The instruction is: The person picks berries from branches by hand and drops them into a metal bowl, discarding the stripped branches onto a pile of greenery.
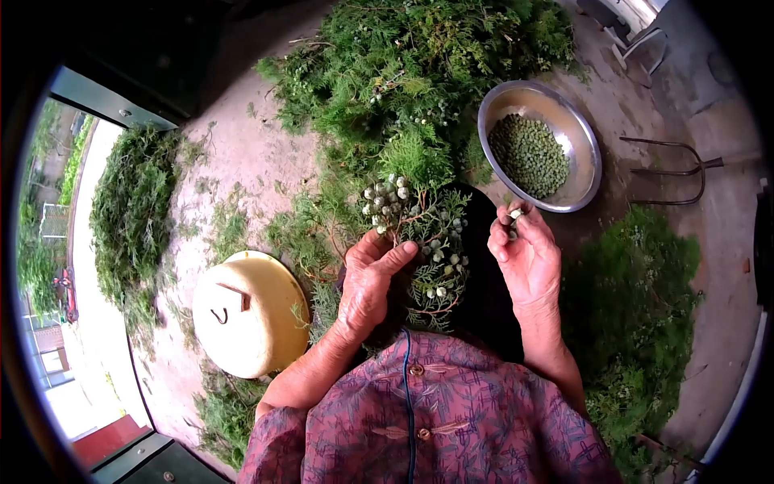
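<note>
My left hand [372, 278] is closed around a conifer branch [431, 266] with scaly green foliage, held over my lap. Pale green cones [385, 198] cluster on the twig just above my thumb, and more hang along the sprays to its right. Raised to the right, my right hand [528, 250] has its palm turned up and its fingers curled, pinching a few small green cones [514, 219] at the fingertips. Just beyond it stands a metal basin [582, 129] with many loose green cones [528, 153] inside.
A large heap of cut branches [427, 64] lies ahead. More cut greenery [137, 218] is at the left, and another pile [637, 298] at the right. A yellowish upturned basin [250, 315] sits at the left. A pronged metal fork [685, 169] lies on the floor at the right.
</note>
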Demonstrator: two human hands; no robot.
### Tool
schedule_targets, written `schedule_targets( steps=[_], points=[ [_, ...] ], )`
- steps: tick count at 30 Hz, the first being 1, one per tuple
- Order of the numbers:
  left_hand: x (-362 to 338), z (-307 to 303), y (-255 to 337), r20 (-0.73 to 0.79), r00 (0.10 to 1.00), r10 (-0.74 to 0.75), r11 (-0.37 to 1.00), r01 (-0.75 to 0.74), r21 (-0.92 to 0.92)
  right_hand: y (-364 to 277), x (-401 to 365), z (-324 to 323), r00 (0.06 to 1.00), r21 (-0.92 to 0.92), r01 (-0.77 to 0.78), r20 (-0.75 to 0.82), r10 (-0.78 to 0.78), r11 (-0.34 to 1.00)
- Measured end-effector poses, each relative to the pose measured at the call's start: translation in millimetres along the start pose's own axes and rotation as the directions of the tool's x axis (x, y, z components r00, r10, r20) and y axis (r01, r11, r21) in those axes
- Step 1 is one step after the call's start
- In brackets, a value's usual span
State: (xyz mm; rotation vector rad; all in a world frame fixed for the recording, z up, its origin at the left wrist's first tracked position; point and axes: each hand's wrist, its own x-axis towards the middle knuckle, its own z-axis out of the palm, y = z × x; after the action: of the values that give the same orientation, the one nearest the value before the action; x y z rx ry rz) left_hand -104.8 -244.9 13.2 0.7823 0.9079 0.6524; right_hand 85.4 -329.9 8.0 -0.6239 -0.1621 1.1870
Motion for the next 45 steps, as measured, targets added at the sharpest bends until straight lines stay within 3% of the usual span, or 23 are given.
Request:
schedule_targets(
  steps=[4, 5, 7, 8, 9, 11, 13, 16, 19, 20, 22, 23, 28, 34, 37, 38, 39, 45],
  points=[
    [2.3, -1.6, -0.4, -0.042, 0.999, 0.000, 1.000, 0.000, 0.000, 10.0, -9.0, 8.8, 0.984, 0.074, -0.162, 0.086, 0.155, 0.984],
    [2.5, -2.4, -0.3, -0.052, 0.999, -0.003, 1.000, 0.003, -0.005, 13.3, -11.9, 10.9, 0.982, 0.022, -0.171, 0.088, 0.168, 0.985],
    [5.3, -7.4, -4.5, -0.058, 0.998, -0.003, 0.999, 0.000, -0.047, 9.2, -20.7, 12.9, 0.949, -0.305, -0.240, 0.126, 0.289, 0.922],
    [7.9, -12.9, -7.5, -0.052, 0.999, -0.004, 0.999, 0.001, -0.046, 9.4, -29.4, 21.2, 0.963, -0.503, -0.211, 0.041, 0.267, 0.838],
    [9.0, -15.9, -8.6, -0.046, 0.999, -0.005, 0.999, 0.002, -0.045, 11.2, -32.5, 29.6, 0.979, -0.768, -0.021, 0.114, 0.168, 0.640],
    [8.1, -12.0, -6.8, -0.054, 0.999, -0.001, 0.997, -0.004, -0.079, 22.3, -35.3, 29.6, 0.920, -0.879, 0.381, 0.391, -0.024, 0.286],
    [8.3, -10.9, -8.3, -0.055, 0.998, -0.023, 0.991, 0.016, -0.132, 29.5, -38.9, 41.7, 0.924, -0.916, 0.382, 0.378, -0.058, 0.120],
    [3.8, -8.8, -1.4, -0.041, 0.999, -0.020, 0.995, 0.016, -0.096, 32.9, -37.0, 38.0, 0.925, -0.919, 0.380, 0.380, -0.019, 0.109],
    [-2.2, -9.1, 13.5, 0.044, 0.990, -0.136, 0.987, 0.139, -0.082, 29.4, -33.4, 38.9, 0.922, -0.916, 0.387, 0.382, -0.061, 0.106],
    [-7.3, -6.1, 23.2, 0.156, 0.979, -0.130, 0.986, 0.144, -0.085, 28.1, -31.7, 38.4, 0.916, -0.910, 0.400, 0.395, -0.067, 0.106],
    [-4.7, -10.2, 21.5, 0.240, 0.958, -0.155, 0.988, 0.150, 0.037, 24.2, -29.0, 42.2, 0.898, -0.896, 0.439, 0.434, -0.074, 0.065],
    [-3.4, -12.6, 19.1, 0.277, 0.946, -0.170, 0.984, 0.148, 0.099, 23.5, -27.7, 43.8, 0.891, -0.890, 0.452, 0.446, -0.081, 0.066],
    [-1.5, -14.4, 13.0, 0.202, 0.955, -0.217, 0.976, 0.216, 0.028, 23.7, -16.7, 41.7, 0.877, -0.865, 0.480, 0.470, -0.097, 0.146],
    [-1.5, -13.3, 14.0, 0.228, 0.940, -0.255, 0.963, 0.226, 0.146, 25.8, -10.8, 38.8, 0.854, -0.837, 0.520, 0.507, -0.115, 0.169],
    [-2.6, -8.5, 14.5, 0.217, 0.944, -0.248, 0.967, 0.230, 0.105, 30.2, -16.1, 35.2, 0.991, -0.818, 0.057, 0.116, 0.066, 0.573],
    [-3.1, -7.5, 14.9, 0.207, 0.948, -0.240, 0.970, 0.230, 0.074, 30.9, -14.5, 33.5, 0.992, -0.596, -0.100, 0.001, 0.125, 0.796],
    [-2.8, -9.7, 13.0, 0.189, 0.954, -0.233, 0.972, 0.228, 0.052, 28.6, -12.4, 28.5, 0.990, -0.418, -0.131, -0.014, 0.138, 0.899],
    [1.2, -14.7, 6.9, 0.118, 0.966, -0.232, 0.970, 0.239, -0.053, 20.1, -16.6, 38.1, 0.988, -0.381, -0.152, -0.025, 0.154, 0.912]
  ],
)
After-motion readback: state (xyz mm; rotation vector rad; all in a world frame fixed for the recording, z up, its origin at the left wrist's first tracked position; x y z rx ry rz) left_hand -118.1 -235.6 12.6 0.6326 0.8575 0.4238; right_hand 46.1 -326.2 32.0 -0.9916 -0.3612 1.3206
